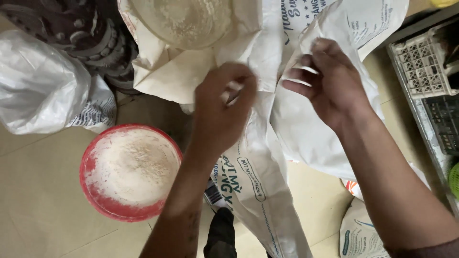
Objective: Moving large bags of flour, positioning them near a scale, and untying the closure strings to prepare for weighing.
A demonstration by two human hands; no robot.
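Observation:
Both my hands work at the top edge of a large white woven sack (306,129) with blue printing that stands on the floor in front of me. My left hand (222,107) pinches a fold of the sack's cloth between thumb and fingers. To its right, my right hand (330,79) grips the sack's upper edge with fingers curled into the fabric. Beyond the hands, the open mouth of a cream paper sack (184,21) shows pale flour inside. A red round bowl (130,171) filled with flour sits on the floor at lower left, beside my left forearm.
A crumpled white plastic bag (40,86) lies at far left, with dark patterned cloth (81,33) behind it. White and black plastic crates (428,67) sit on a metal rack at right. Another printed sack (358,234) lies at bottom right. The floor is beige tile (33,205).

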